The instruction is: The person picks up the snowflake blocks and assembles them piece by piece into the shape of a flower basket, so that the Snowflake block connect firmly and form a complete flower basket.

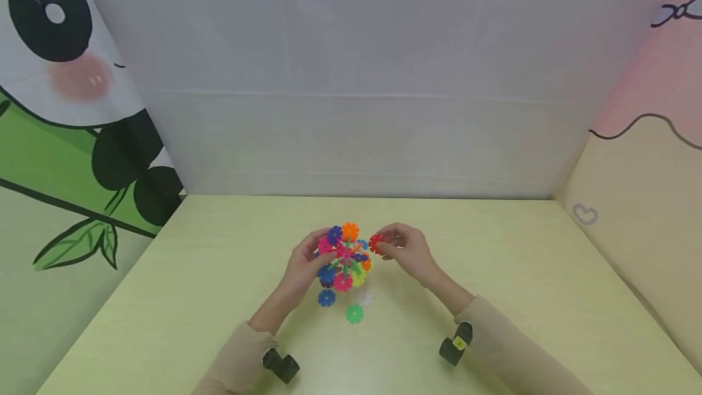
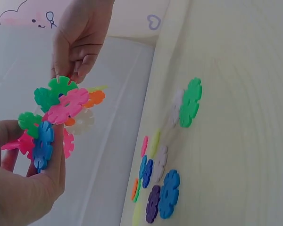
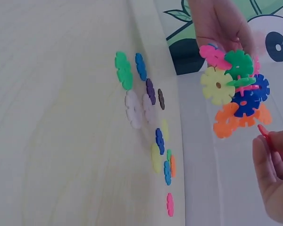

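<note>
My left hand point(image 1: 300, 267) holds up a cluster of interlocked flower-shaped plastic discs point(image 1: 345, 254) in pink, green, blue, orange and yellow. In the left wrist view, its fingers and thumb grip the cluster near a blue disc point(image 2: 43, 147). Just right of the cluster, my right hand point(image 1: 410, 253) pinches a single red flower-shaped disc point(image 1: 376, 244) between thumb and fingers. The right wrist view shows that red disc point(image 3: 263, 130) edge-on, close below the cluster's orange discs point(image 3: 225, 121) and apart from them.
Loose discs lie on the pale table point(image 1: 219, 322) under the hands, among them a green one point(image 1: 354, 314), a blue one point(image 1: 326, 298) and a white one point(image 1: 365, 298). Several more lie farther back. A white cloth wall point(image 1: 351, 90) stands behind, with printed panels at both sides.
</note>
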The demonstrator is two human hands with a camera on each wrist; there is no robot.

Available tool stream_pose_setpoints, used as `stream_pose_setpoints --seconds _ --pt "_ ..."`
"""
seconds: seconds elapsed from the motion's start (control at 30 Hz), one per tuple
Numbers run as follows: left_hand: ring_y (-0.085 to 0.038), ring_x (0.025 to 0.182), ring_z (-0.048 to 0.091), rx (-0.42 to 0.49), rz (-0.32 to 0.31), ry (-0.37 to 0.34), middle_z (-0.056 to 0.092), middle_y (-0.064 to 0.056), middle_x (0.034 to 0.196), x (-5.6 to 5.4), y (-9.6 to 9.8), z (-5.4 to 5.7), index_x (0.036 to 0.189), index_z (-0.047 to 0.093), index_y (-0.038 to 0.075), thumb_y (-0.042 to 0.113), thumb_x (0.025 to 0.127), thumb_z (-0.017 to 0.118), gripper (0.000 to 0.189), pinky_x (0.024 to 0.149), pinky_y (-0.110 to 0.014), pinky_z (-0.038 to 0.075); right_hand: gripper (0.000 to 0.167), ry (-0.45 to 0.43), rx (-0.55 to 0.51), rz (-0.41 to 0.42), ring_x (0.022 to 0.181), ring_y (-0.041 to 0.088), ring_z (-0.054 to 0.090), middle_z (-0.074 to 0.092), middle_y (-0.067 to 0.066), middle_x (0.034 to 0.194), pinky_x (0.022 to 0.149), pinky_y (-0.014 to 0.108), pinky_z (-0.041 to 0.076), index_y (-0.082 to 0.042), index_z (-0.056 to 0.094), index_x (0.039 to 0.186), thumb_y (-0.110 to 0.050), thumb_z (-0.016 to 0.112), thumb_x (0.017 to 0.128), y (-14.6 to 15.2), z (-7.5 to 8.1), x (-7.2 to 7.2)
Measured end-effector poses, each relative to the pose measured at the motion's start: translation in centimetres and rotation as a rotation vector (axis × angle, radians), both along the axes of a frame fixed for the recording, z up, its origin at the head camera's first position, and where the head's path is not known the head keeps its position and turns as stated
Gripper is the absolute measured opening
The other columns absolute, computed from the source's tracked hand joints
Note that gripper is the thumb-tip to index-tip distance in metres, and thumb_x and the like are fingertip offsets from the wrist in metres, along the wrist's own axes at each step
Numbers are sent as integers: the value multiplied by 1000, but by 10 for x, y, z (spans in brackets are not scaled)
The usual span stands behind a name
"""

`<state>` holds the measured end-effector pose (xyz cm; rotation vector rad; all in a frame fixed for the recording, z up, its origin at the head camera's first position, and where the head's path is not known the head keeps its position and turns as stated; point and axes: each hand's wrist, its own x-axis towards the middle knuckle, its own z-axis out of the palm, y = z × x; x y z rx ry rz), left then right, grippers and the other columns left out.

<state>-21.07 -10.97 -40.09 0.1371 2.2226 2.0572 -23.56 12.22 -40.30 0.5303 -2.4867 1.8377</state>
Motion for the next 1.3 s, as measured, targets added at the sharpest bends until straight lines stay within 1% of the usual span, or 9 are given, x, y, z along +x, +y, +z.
stream_pose_setpoints --seconds 0.07,0.3,0.53,0.67,0.83,0.9,1.07,1.2,1.3 --pt "-17 105 69 13 -6 -3 56 -22 135 1 6 -1 141 48 5 1 96 56 46 84 -22 59 23 -17 -38 -42 82 32 72 68 29 99 70 27 62 10 63 111 0 65 91 0 3 2" --pt "-23 103 70 55 -28 -36 57 -21 134 1 18 -9 141 49 6 -3 95 56 47 79 -27 61 21 -80 -69 -106 73 8 69 68 25 98 69 23 61 9 64 110 1 65 91 0 2 6" --pt "-26 106 70 37 0 -22 59 -21 133 1 22 -14 139 51 5 -3 94 57 46 81 -28 61 20 -93 -61 -126 82 35 72 69 25 96 68 23 61 9 65 109 2 65 90 0 -1 8" --pt "-28 107 70 45 -1 -24 59 -21 132 1 23 -14 139 51 5 -3 94 57 45 79 -29 62 19 -102 -43 -130 83 39 71 69 25 97 67 24 61 9 66 108 2 65 90 -1 -3 8" --pt "-32 111 67 58 -56 -6 54 -23 137 3 24 -12 141 48 3 -5 95 57 47 80 -30 62 19 -73 -20 -114 81 38 71 70 26 98 68 28 62 10 66 107 3 65 89 -1 -3 9" --pt "-36 115 65 23 -90 8 51 -24 141 3 24 -11 143 45 3 -3 95 58 50 83 -32 61 18 -61 -16 -123 79 33 71 70 25 98 68 28 62 9 67 107 3 66 89 0 -3 9" --pt "-40 124 59 -170 -181 80 49 -24 145 6 26 -12 146 42 3 13 95 64 56 96 -39 57 15 -7 -16 -156 78 23 71 73 23 96 69 24 61 6 71 104 1 67 90 0 -2 12" --pt "-37 133 51 -188 -155 140 53 -18 144 7 31 -13 143 48 7 16 92 69 56 107 -49 49 15 5 -51 -192 76 25 72 74 24 94 70 22 61 7 71 103 0 68 90 -1 -2 15" --pt "-36 136 48 -155 -115 137 54 -14 144 7 34 -14 141 51 11 15 88 74 58 108 -52 47 16 7 -90 -216 73 19 71 74 25 94 69 20 60 8 71 103 0 69 89 -3 0 17"
